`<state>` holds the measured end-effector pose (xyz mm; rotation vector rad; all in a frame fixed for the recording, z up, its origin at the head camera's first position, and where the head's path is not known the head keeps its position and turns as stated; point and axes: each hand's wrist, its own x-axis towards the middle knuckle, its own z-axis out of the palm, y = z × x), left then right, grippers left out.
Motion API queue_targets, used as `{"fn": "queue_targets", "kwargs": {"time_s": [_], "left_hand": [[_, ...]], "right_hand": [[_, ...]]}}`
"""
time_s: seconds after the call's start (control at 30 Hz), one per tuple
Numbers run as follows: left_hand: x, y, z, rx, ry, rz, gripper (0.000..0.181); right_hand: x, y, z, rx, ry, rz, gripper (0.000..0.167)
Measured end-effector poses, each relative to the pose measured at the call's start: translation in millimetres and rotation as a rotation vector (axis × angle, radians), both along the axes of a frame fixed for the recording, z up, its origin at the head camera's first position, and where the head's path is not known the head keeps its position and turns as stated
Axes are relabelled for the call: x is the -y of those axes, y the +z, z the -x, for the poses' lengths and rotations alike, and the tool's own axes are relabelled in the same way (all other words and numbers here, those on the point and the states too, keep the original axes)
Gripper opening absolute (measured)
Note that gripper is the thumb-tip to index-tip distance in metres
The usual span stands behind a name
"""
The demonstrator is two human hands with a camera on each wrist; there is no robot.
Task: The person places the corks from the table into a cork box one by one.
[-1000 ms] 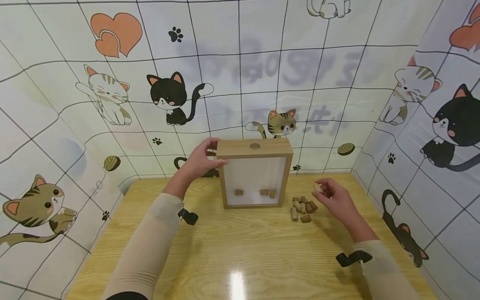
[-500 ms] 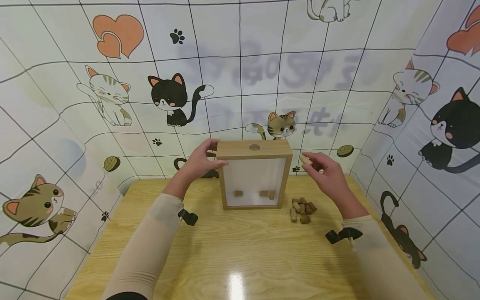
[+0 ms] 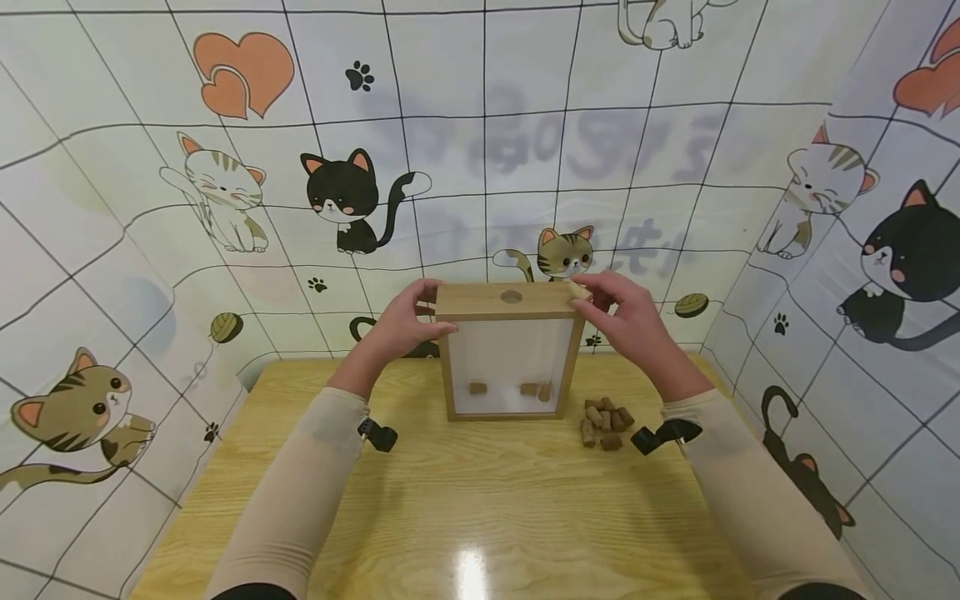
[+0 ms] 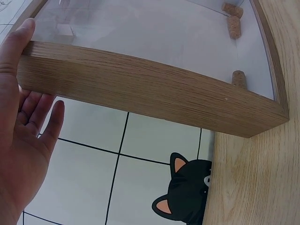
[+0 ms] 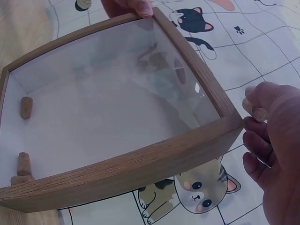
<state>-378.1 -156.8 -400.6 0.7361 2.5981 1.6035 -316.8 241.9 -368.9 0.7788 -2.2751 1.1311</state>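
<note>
A shallow wooden box (image 3: 442, 367) with a clear front stands upright on the table, a round hole (image 3: 512, 297) in its top face. Behind the pane lie 3 corks (image 3: 477, 388), one toward the left and two together at the right. My left hand (image 3: 405, 323) grips the box's upper left corner, thumb on the front edge and fingers behind. Between thumb and fingertips my right hand (image 3: 626, 321) pinches a cork (image 3: 578, 291) by the box's top right corner; the right wrist view also shows this cork (image 5: 255, 110).
A small pile of several corks (image 3: 606, 421) lies on the wooden table (image 3: 480, 500), right of the box. A cloth backdrop (image 3: 442, 167) printed with cats and grid lines hangs close behind the box and along both sides.
My right hand has carried the cork up and leftward, from above the pile to the top right corner of the box. The left hand keeps its grip in place.
</note>
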Motion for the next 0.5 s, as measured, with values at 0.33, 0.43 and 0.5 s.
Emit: {"fn": "queue_targets", "kwargs": {"time_s": [0.33,0.43,0.5], "left_hand": [[0.6,-1.0,0.3,0.006,0.004,0.003,0.086],[0.6,-1.1,1.0,0.006,0.000,0.000,0.085],[0.5,-0.9,0.8,0.007,-0.002,-0.004,0.083]], "right_hand": [[14,16.7,7.6,0.000,-0.007,-0.046,0.030],[19,22.4,9.2,0.015,-0.017,-0.084,0.027],[23,25.8,11.0,0.027,-0.020,-0.107,0.027]]}}
